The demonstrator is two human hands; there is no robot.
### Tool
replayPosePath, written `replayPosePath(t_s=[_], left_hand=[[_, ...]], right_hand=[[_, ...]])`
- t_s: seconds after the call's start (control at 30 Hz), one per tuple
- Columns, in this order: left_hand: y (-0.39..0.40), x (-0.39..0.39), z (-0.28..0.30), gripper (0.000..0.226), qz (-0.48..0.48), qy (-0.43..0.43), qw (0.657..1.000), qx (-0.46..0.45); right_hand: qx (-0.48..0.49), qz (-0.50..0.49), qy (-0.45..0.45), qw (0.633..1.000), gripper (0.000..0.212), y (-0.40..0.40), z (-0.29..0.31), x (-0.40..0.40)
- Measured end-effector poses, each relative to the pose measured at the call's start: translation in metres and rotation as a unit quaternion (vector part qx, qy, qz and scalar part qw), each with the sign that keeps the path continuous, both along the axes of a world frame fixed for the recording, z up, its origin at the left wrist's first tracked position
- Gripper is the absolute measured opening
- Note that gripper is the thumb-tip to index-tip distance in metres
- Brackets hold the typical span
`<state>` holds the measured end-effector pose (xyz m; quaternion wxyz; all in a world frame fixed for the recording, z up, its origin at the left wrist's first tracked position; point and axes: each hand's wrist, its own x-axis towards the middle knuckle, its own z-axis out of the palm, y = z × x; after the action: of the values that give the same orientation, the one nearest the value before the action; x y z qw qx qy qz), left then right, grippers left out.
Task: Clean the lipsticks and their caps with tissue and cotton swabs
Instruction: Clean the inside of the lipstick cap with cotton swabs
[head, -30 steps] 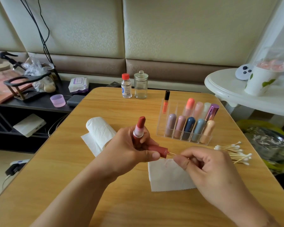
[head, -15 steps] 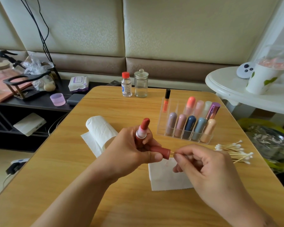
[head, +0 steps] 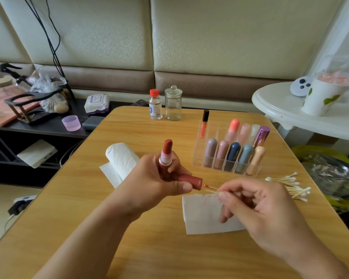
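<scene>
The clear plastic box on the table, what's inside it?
The clear box holds lipsticks standing upright in two rows, plus an orange lip gloss in the back corner. Front tubes partly hide the back ones.

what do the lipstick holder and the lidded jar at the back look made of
Lipstick holder: clear, glossy, likely acrylic; the tubes show through its walls and dividers. Lidded jar: clear with bright highlights and a knobbed lid, probably glass, though clear plastic is possible.

No readable text anywhere. Beyond the left hand point(head: 151, 182), a blue-and-white label on the bottle point(head: 155, 105), print too small to make out. Farther left, a purple panel on the wipes pack point(head: 96, 102), lettering blurred. Faint marks on the cap point(head: 191, 181) held by that hand, illegible.
</scene>
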<state>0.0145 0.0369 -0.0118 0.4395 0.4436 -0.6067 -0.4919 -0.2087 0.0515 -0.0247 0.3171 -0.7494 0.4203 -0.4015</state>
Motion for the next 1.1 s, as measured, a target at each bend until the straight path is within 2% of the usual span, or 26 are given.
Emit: replayPosePath(t_s=[0.13, 0.33, 0.47, 0.57, 0.67, 0.77, 0.83, 0.93, 1.03, 1.1], left_hand=[[-0.0022, 0.0023, 0.0007, 0.044, 0.008, -0.016, 1.000, -0.009], [-0.0011, 0.0011, 0.0012, 0.043, 0.012, -0.003, 1.000, -0.010], [-0.0005, -0.0002, 0.0012, 0.043, 0.001, -0.005, 1.000, -0.007], [0.0003, -0.0010, 0.0019, 0.042, -0.004, -0.011, 1.000, -0.003], [0.0002, -0.0006, 0.0030, 0.042, -0.001, -0.009, 1.000, -0.008], [-0.0006, 0.0006, 0.0030, 0.042, 0.005, -0.003, 1.000, -0.008], [-0.0009, 0.0011, 0.0023, 0.042, 0.006, 0.000, 1.000, -0.006], [-0.0013, 0.0020, 0.0022, 0.042, 0.008, -0.008, 1.000, -0.006], [-0.0012, 0.0031, 0.0027, 0.042, 0.014, -0.010, 1.000, -0.008], [-0.0007, 0.0036, 0.0025, 0.042, 0.015, -0.008, 1.000, -0.007]], right_hand=[[0.024, -0.027, -0.102, 0.994, 0.015, -0.0006, 0.0031, -0.0005], [0.073, 0.020, -0.058, 0.995, 0.013, 0.0000, 0.0022, 0.0032], [0.052, -0.035, -0.032, 0.998, 0.022, -0.0044, -0.0025, -0.0014], [0.018, -0.068, -0.055, 0.996, 0.019, -0.0019, -0.0022, 0.0026], [0.064, -0.007, -0.110, 0.992, 0.015, 0.0022, 0.0007, 0.0056], [0.097, 0.034, -0.073, 0.992, 0.017, -0.0006, 0.0010, 0.0014], [0.065, -0.001, -0.030, 0.997, 0.022, -0.0038, -0.0017, -0.0018], [-0.008, -0.051, -0.016, 0.999, 0.012, -0.0033, -0.0027, 0.0001], [-0.040, -0.050, 0.022, 0.998, 0.011, -0.0023, -0.0033, 0.0008], [-0.028, -0.028, 0.051, 0.998, 0.015, -0.0016, -0.0032, -0.0010]])
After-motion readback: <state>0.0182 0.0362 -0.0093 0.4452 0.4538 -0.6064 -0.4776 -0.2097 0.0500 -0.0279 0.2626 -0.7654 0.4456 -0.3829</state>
